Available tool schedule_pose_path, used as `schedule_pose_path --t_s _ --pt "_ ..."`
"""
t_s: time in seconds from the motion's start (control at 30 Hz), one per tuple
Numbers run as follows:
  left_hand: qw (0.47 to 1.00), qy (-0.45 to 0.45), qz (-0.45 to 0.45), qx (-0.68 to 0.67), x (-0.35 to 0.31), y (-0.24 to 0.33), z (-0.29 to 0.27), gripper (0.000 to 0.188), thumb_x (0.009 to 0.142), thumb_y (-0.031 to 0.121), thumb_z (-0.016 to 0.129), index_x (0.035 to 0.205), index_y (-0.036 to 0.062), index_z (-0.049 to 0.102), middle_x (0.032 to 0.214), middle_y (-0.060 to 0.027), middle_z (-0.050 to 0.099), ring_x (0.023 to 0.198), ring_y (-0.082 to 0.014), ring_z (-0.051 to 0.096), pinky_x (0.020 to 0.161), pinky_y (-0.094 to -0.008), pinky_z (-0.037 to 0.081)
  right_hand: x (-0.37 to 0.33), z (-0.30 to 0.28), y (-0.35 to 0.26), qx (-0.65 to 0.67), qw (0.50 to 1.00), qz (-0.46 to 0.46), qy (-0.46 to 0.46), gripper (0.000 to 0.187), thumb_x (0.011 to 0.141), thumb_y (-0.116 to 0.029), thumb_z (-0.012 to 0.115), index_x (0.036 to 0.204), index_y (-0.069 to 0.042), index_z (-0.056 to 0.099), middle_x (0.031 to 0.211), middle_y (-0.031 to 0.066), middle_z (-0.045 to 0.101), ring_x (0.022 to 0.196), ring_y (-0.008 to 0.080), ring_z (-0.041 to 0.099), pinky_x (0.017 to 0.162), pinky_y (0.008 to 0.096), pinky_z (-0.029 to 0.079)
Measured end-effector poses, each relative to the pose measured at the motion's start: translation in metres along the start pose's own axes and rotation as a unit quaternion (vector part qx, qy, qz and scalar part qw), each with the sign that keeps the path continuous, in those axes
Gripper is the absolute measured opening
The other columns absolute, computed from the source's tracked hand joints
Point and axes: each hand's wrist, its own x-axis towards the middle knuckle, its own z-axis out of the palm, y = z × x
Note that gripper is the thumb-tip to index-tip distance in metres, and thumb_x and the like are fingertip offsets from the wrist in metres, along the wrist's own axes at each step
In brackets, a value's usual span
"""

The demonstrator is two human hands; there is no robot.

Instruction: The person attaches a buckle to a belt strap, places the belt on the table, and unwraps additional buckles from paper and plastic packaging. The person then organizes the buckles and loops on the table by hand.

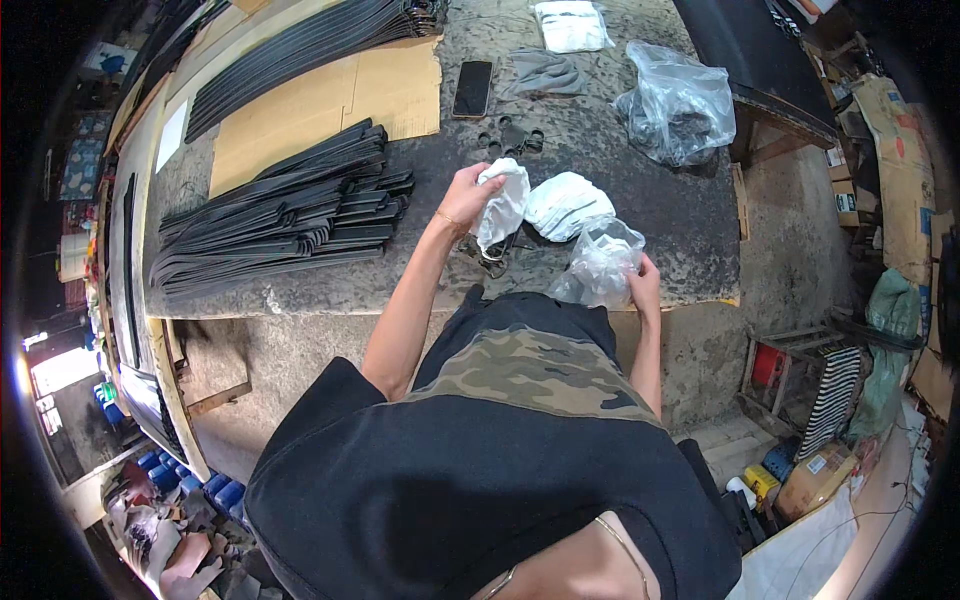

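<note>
My left hand is closed on a crumpled white cloth piece, held up over the worktable. At the table's near edge my right hand grips the side of a clear plastic bag. Something white shows through the bag's film; its kind is unclear. Between my hands lies a folded bundle of white cloth, just beyond the bag. Dark metal scissors lie past my left hand. More dark metal loops show under the cloth piece, partly hidden by it.
Stacks of black strips cover the left of the table, beside cardboard. Farther back are a phone, a grey cloth and a white bundle. A larger plastic bag with dark contents sits at the right.
</note>
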Motion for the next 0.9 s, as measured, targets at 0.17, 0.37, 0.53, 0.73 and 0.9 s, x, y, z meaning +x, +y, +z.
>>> schedule_pose_path --t_s 0.17,0.37,0.53,0.73,0.9 --pt "0.985 -0.056 0.002 -0.163 -0.016 0.041 0.0 0.03 0.088 0.015 0.063 0.111 -0.0032 0.058 0.093 -0.0036 0.063 0.079 -0.0084 0.057 0.07 -0.0254 0.047 -0.001 -0.005 -0.027 -0.027 0.999 0.026 0.007 0.034 0.081 -0.009 0.067 0.112 0.001 0.06 0.1 0.0078 0.065 0.09 0.0141 0.058 0.082 0.0274 0.045" --pt "0.906 -0.055 0.057 -0.415 -0.014 0.056 -0.036 0.04 0.093 0.014 0.046 0.127 -0.0082 0.043 0.119 -0.0171 0.058 0.106 -0.0285 0.06 0.093 -0.0403 0.049 -0.012 0.001 -0.072 -0.304 0.943 -0.105 0.09 0.064 0.069 -0.009 0.073 0.128 -0.006 0.049 0.121 0.0166 0.049 0.111 0.0292 0.049 0.092 0.0364 0.042" --pt "0.945 0.036 0.042 -0.322 0.005 0.013 -0.043 0.041 0.09 0.01 0.046 0.128 -0.0072 0.043 0.123 -0.0213 0.055 0.112 -0.0304 0.056 0.097 -0.0447 0.045 -0.026 0.022 -0.131 -0.37 0.909 -0.154 0.113 0.073 0.066 0.001 0.064 0.134 -0.02 0.045 0.114 0.0175 0.046 0.108 0.0351 0.046 0.091 0.04 0.042" --pt "0.834 -0.055 0.01 -0.549 0.003 -0.001 -0.01 0.06 0.093 0.049 0.04 0.135 0.0052 0.042 0.135 -0.0132 0.048 0.125 -0.0325 0.045 0.105 -0.0481 0.035 -0.009 0.018 -0.123 -0.485 0.874 0.034 -0.002 0.059 0.069 0.0 0.059 0.123 -0.021 0.056 0.101 0.0188 0.055 0.094 0.0381 0.055 0.084 0.0436 0.046" --pt "0.908 -0.136 0.039 -0.394 0.001 -0.005 0.016 0.052 0.087 0.025 0.065 0.129 0.002 0.045 0.121 -0.0131 0.057 0.108 -0.0279 0.059 0.093 -0.0445 0.048 -0.014 0.014 -0.122 -0.465 0.883 0.061 -0.003 0.039 0.071 0.0 0.056 0.107 -0.012 0.064 0.093 0.0155 0.063 0.084 0.0358 0.06 0.078 0.0433 0.048"
